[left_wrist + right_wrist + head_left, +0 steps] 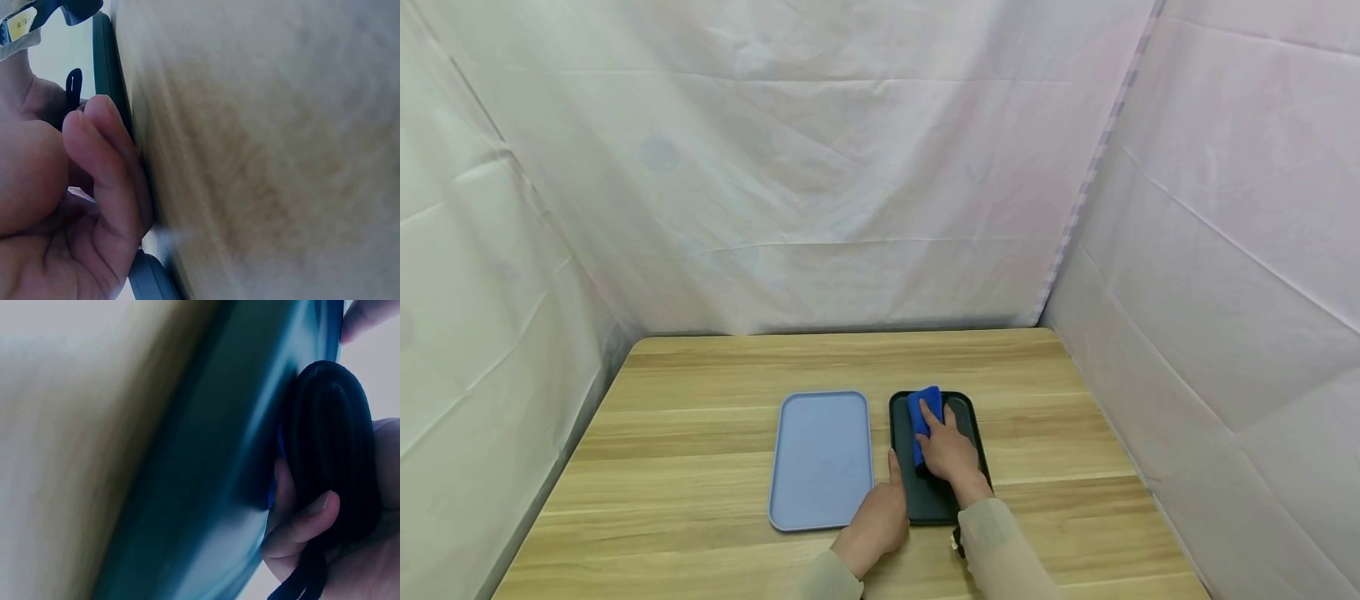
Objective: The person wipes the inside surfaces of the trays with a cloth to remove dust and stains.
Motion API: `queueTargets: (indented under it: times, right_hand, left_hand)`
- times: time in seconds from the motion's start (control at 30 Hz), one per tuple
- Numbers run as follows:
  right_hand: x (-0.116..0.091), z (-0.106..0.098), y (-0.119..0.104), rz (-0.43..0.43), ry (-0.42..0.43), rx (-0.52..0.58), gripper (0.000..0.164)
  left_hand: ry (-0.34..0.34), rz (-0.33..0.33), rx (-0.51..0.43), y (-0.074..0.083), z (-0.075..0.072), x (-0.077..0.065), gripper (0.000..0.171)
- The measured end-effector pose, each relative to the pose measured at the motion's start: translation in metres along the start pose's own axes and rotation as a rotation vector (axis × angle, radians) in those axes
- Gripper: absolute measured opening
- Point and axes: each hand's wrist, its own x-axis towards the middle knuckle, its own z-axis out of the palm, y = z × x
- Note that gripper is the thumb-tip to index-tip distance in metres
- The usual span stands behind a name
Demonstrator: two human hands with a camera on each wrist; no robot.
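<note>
Fingers of my right hand [951, 452] spread over a folded blue cloth [935, 396] on the dark green tray [932, 502]. The index finger lies along the cloth, and the thumb sits at its left side. Seen from the right wrist, a dark folded loop [334, 444] hangs by the palm, with bent fingers [306, 519] beside it and only slivers of blue showing. My left hand [882, 515] rests at the tray's left rim, index finger straight along it. Its other fingers [115, 181] bend loosely near the table in the left wrist view, holding nothing visible.
A light blue tray [820, 458] lies just left of the dark one, its lower right corner close to my left hand. Both trays lie on a wood-grain table [700, 433]. White sheets [850, 167] hang behind and along both sides.
</note>
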Motion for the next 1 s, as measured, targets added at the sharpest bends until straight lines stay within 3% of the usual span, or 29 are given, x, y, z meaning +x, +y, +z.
queueTargets:
  times: [1.0]
  right_hand:
    - [-0.004, 0.008, -0.019, -0.004, -0.017, 0.006, 0.07]
  left_hand:
    - [-0.028, 0.001, -0.027, 0.001, 0.002, 0.001, 0.097]
